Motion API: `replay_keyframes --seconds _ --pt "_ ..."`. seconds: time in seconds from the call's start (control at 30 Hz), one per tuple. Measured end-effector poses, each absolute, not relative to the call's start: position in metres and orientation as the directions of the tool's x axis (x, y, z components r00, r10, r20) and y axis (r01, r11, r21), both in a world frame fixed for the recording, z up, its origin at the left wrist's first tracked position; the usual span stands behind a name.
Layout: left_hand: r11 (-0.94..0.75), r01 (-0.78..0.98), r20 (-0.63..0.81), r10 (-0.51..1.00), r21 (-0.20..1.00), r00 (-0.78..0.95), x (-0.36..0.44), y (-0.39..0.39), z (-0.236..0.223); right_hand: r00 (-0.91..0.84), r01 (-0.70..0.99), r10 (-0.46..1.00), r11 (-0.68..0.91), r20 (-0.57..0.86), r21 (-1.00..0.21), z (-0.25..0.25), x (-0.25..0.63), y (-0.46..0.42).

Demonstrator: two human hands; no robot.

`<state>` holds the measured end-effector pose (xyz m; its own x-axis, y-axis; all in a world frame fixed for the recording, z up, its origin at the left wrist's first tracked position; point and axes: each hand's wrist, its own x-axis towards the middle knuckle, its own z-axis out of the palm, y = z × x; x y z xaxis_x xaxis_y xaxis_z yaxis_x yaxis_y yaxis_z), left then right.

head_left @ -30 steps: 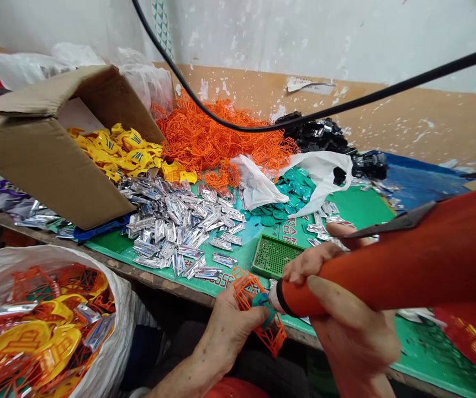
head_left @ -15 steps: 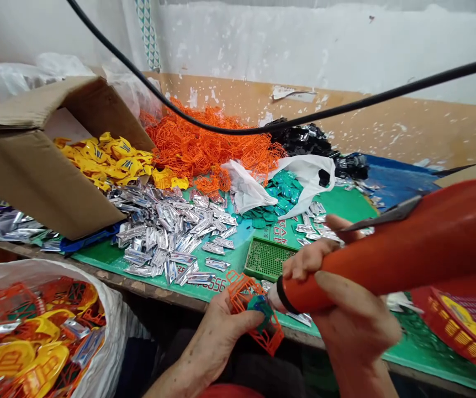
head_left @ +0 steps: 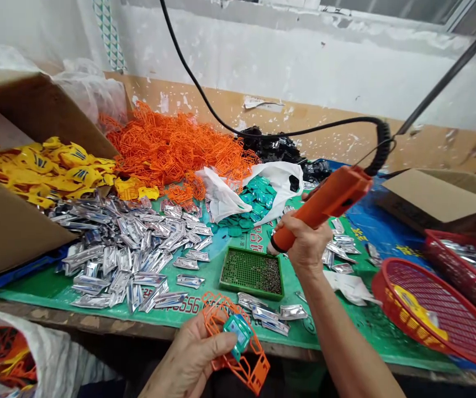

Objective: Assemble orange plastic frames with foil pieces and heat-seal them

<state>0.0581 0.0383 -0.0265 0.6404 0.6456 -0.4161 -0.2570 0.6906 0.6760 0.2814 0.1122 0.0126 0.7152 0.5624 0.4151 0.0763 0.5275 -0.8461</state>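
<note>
Both hands were occupied and apart from each other: our left hand [head_left: 192, 349], at the bottom middle of the frame, pinched an orange lattice frame [head_left: 260, 371], its thumb on a teal plastic piece [head_left: 240, 333] lying against it; our right hand [head_left: 309, 246], right of centre, was wrapped around an orange electric screwdriver [head_left: 324, 203].

We sat at a green-covered table [head_left: 395, 340] spanning most of the view. At the left edge a cardboard box [head_left: 10, 235] stood tilted with yellow plastic parts [head_left: 39, 166] in its mouth, and upper centre-left rose a heap of loose orange frames [head_left: 180, 143]. We had a white sack [head_left: 56, 345] of mixed parts [head_left: 8, 342] in the lower left corner, a red basket [head_left: 385, 271] at lower right, and a white plastic bag [head_left: 223, 196] with spare teal pieces [head_left: 260, 194] near the centre. Silver strips [head_left: 130, 237] lay scattered left of centre. The screwdriver's tip was at the upper right corner of a green perforated tray [head_left: 238, 271], where what looked like screws [head_left: 271, 276] were bunched.

We judged the held pair matched up but unfinished; whether any screw fastened it, we couldn't tell. Plenty of loose stock was left.
</note>
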Motion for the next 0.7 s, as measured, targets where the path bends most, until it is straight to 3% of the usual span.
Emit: replay_keyframes --seconds 0.7 --pt "0.688 -0.34 -0.434 0.69 0.641 0.58 0.062 0.038 -0.033 0.712 0.131 0.581 0.443 0.395 -0.887 0.0 0.282 0.118"
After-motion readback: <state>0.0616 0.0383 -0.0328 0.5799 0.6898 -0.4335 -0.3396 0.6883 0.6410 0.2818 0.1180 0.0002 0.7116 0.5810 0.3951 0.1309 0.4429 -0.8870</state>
